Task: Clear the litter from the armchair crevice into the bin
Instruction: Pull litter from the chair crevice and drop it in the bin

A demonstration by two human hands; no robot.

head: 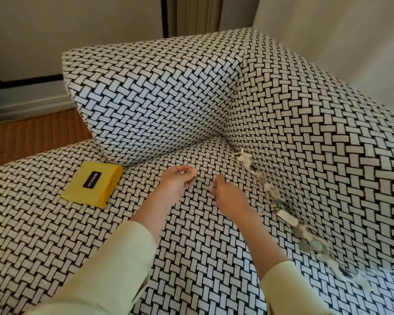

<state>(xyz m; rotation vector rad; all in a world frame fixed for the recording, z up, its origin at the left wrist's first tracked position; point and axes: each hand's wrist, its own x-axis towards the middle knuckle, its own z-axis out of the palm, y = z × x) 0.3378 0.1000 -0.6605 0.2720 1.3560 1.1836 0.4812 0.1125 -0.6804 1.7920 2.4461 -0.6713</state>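
Observation:
A line of litter [268, 189], made of paper scraps and coin-like discs, lies in the crevice between the armchair seat [191, 258] and its right arm [328, 144]. My left hand [178, 183] hovers over the middle of the seat with its fingers curled, and a small grey piece shows at the fingertips. My right hand [228, 196] is just right of it and left of the litter line, pinching a small pale scrap. No bin is in view.
A flat yellow box [93, 186] with a black label lies on the left of the seat. A wicker surface [32, 135] stands beyond the chair's left side. The backrest [146, 98] rises behind the hands, with wall and curtain further back.

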